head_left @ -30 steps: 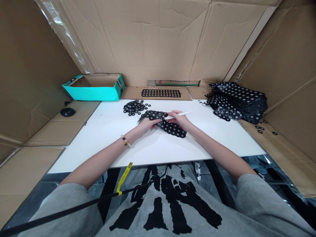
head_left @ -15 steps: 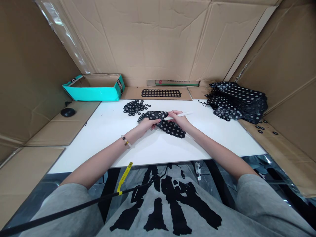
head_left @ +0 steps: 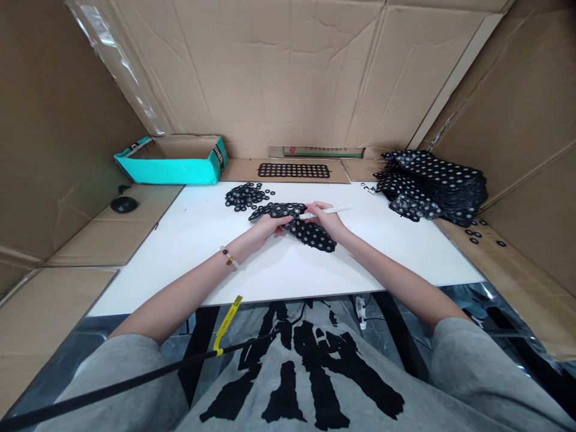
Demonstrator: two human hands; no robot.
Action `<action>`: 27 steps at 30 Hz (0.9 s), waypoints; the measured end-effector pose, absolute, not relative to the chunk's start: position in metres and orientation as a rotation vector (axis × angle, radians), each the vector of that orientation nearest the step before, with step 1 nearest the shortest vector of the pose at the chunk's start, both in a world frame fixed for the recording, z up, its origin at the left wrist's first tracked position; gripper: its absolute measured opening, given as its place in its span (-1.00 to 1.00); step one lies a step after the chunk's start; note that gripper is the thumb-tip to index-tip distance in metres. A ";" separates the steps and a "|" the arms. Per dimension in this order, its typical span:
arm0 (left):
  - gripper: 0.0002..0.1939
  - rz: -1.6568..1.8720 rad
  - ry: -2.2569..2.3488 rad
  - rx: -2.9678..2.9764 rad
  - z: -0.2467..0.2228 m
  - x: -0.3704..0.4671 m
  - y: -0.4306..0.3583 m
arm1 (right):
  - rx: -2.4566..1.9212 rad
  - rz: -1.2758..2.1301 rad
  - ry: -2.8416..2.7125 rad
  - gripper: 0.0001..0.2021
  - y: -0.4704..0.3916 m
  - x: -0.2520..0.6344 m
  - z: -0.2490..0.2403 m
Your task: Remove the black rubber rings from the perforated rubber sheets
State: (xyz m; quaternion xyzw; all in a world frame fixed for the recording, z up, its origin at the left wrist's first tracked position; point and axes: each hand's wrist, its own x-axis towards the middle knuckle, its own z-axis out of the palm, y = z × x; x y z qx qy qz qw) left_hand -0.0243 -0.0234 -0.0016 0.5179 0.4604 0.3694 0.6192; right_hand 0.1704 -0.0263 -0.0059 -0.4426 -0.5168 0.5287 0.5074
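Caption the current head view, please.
Left hand steadies a black dotted perforated sheet while right hand holds a slim white pen-like tool.

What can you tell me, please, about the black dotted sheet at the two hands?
The black sheet with pale round dots looks thin and flexible, perhaps rubber or plastic. It lies bent and aslant over the white tabletop, its far-left part showing ring shapes. The left hand pinches it near the middle; the slim white pen-like tool in the right hand points at it.
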 end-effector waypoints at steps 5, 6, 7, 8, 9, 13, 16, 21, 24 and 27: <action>-0.71 0.890 1.044 1.121 -0.006 -0.024 -0.023 | -1.162 1.125 -1.434 -0.80 -0.033 0.169 -0.007; -0.71 0.899 1.051 1.112 -0.006 -0.024 -0.022 | -1.186 1.094 -1.458 -0.82 -0.034 0.169 -0.009; -0.71 0.907 1.062 1.106 -0.007 -0.024 -0.022 | -1.210 1.059 -1.476 -0.83 -0.035 0.168 -0.010; -0.70 0.910 1.074 1.104 -0.007 -0.024 -0.022 | -1.232 1.020 -1.492 -0.84 -0.036 0.166 -0.012; -0.70 0.907 1.085 1.104 -0.008 -0.024 -0.021 | -1.249 0.976 -1.511 -0.85 -0.037 0.165 -0.013; -0.68 0.861 1.072 1.102 -0.010 -0.027 -0.016 | -1.294 0.800 -1.610 -0.88 -0.039 0.159 -0.018; -0.68 0.830 1.033 1.086 -0.012 -0.029 -0.013 | -1.294 0.706 -1.665 -0.88 -0.038 0.158 -0.020; -0.67 0.823 1.045 1.119 -0.010 -0.031 -0.011 | -1.236 0.876 -1.505 -0.85 -0.035 0.163 -0.014; -0.66 0.829 1.076 1.170 -0.010 -0.031 -0.011 | -1.215 1.088 -1.309 -0.82 -0.038 0.164 -0.008; -0.64 0.847 1.074 1.216 -0.012 -0.032 -0.011 | -1.191 1.323 -1.195 -0.81 -0.044 0.159 -0.004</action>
